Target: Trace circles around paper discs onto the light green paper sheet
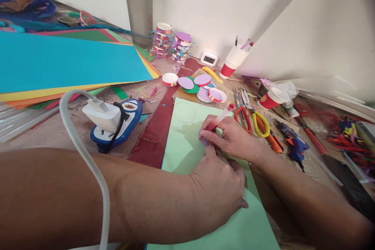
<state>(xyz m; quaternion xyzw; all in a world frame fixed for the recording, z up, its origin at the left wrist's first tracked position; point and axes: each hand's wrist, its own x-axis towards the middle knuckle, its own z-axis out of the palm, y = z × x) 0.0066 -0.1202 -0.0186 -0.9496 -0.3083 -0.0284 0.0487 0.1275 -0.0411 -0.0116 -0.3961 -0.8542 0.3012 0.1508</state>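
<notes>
My right hand (230,136) is closed around a pen (223,115) with a clear barrel and a red end, its lower end at a small purple disc (202,138). That disc lies on a light green sheet of paper (181,152) and is mostly hidden by my fingers. Just below it, my left hand (218,181) is bent over the sheet, fingers curled, fingertips at the disc's near edge. Thin pencil-like circle outlines show on the sheet's upper part, one whole at the left and one partly covered by my right hand.
Behind the sheet lie purple and green paper discs (191,86) and white-red rings. Scissors (246,103), pliers (260,123) and a blue glue gun (293,140) lie to the right. At left are a power strip (131,115) with a cable and stacked coloured paper (73,58).
</notes>
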